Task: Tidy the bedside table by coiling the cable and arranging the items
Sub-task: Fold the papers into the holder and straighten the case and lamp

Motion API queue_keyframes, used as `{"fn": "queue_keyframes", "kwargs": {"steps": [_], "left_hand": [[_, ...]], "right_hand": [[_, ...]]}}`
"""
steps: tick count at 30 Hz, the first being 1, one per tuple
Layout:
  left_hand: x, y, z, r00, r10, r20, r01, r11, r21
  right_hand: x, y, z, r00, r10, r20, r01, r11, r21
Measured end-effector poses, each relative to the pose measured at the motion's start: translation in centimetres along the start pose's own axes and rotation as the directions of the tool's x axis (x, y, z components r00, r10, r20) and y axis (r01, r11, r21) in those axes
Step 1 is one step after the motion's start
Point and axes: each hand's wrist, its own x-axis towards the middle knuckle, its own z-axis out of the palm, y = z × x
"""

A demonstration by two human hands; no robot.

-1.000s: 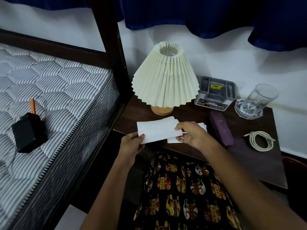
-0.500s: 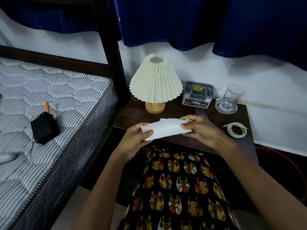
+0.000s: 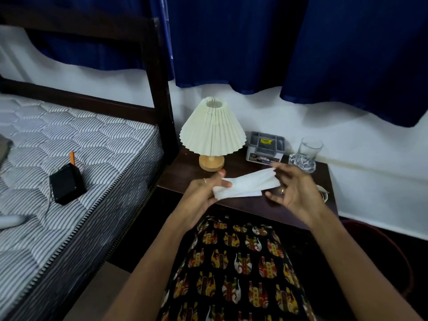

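My left hand [image 3: 202, 193] pinches the left end of a small stack of white paper napkins [image 3: 246, 184], held just above the front edge of the dark wooden bedside table [image 3: 185, 179]. My right hand [image 3: 293, 191] is at the stack's right end with fingers spread, index tip at the top corner and thumb below it. On the table stand a pleated cream lamp [image 3: 213, 135], a grey organiser box [image 3: 265, 149] and a drinking glass [image 3: 309, 147] on a cut-glass dish [image 3: 301, 162]. Only a sliver of the coiled white cable [image 3: 324, 194] shows behind my right wrist.
A striped mattress [image 3: 92, 158] lies to the left with a black device [image 3: 66, 184] on it. A dark bedpost [image 3: 159, 100] rises beside the table. Blue curtains [image 3: 254, 42] hang behind. A dark red bin [image 3: 384, 251] sits low at the right.
The napkins went from lying on the table to being held above its front edge. My right hand loosened from a pinch to spread fingers. The view pulled back and up.
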Motion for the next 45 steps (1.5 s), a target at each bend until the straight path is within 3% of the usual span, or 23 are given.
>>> {"fn": "queue_keyframes", "kwargs": {"steps": [2,5,9,16,20,22,24,27,33,40,45], "left_hand": [[0.3,-0.8,1.1,0.998,0.061,-0.014,-0.061,0.998,0.033],[1.0,-1.9,2.6,0.996,0.086,-0.014,-0.084,0.993,0.086],[2.5,-2.6,4.1,0.993,0.116,-0.035,-0.11,0.985,0.136],[6.9,-4.0,6.2,0.976,0.209,-0.054,-0.185,0.94,0.286],[9.3,-6.5,5.7,0.968,0.197,-0.154,-0.139,0.936,0.324],[10.1,-7.8,5.3,0.954,0.205,-0.221,-0.111,0.921,0.374],[10.6,-8.9,4.8,0.931,0.241,-0.274,-0.109,0.9,0.421],[11.5,-10.2,4.1,0.899,0.299,-0.322,-0.109,0.861,0.496],[12.7,-10.0,4.0,0.882,0.31,-0.354,-0.09,0.849,0.52],[13.3,-10.0,3.8,0.866,0.266,-0.422,-0.025,0.868,0.495],[13.2,-10.0,4.0,0.842,0.329,-0.426,-0.049,0.835,0.548]], "right_hand": [[-0.4,0.6,0.0,0.998,0.046,-0.038,-0.042,0.995,0.088],[-0.2,2.4,0.4,0.993,0.116,-0.027,-0.114,0.991,0.063],[0.7,3.0,0.5,0.995,0.073,-0.062,-0.07,0.997,0.035],[5.5,0.6,-1.8,0.966,-0.098,-0.24,0.032,0.963,-0.267],[10.9,-3.5,-4.3,0.825,-0.421,-0.376,0.11,0.773,-0.625],[13.4,-5.8,-5.0,0.741,-0.557,-0.376,0.077,0.626,-0.776],[15.9,-7.1,-5.5,0.689,-0.618,-0.378,0.028,0.544,-0.838],[19.7,-7.6,-6.2,0.65,-0.64,-0.409,-0.033,0.515,-0.857],[24.1,-5.9,-6.7,0.678,-0.648,-0.347,-0.065,0.417,-0.906],[26.3,-4.6,-7.1,0.702,-0.626,-0.339,-0.085,0.398,-0.913],[26.5,-3.8,-6.6,0.666,-0.645,-0.375,-0.099,0.422,-0.901]]}}
